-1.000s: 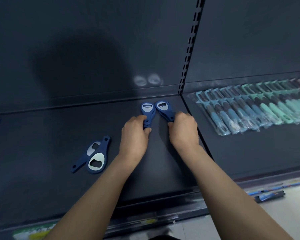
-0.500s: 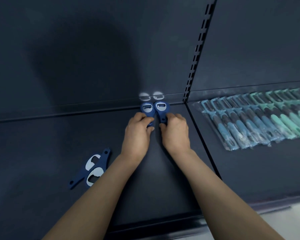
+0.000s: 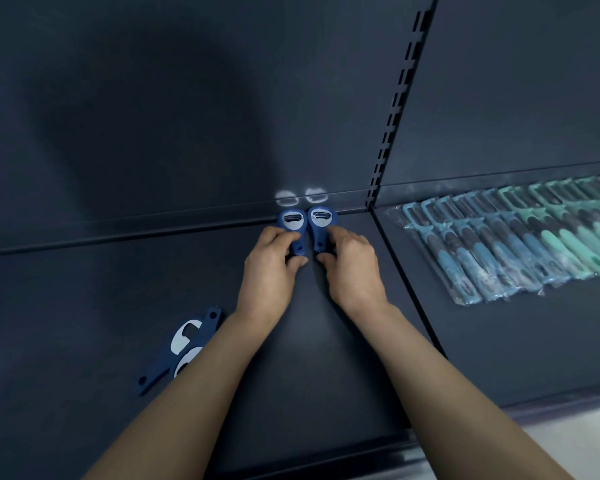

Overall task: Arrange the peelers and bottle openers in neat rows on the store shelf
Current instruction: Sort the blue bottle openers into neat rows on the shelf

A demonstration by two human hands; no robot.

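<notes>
Your left hand (image 3: 269,271) pinches one blue opener (image 3: 293,230), your right hand (image 3: 352,268) pinches another (image 3: 319,226), side by side at the back of the shelf (image 3: 84,306). Peelers (image 3: 516,244) lie to the right.

Head-worn, close, downward onto shelf (image 3: 84,289)

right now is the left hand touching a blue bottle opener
Touching. Head view: the left hand pinches the handle of the left blue plastic bottle opener.

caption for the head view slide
Left hand and right hand hold two blue bottle openers side by side at the shelf back; spare openers lie left, bagged peelers right.
</notes>
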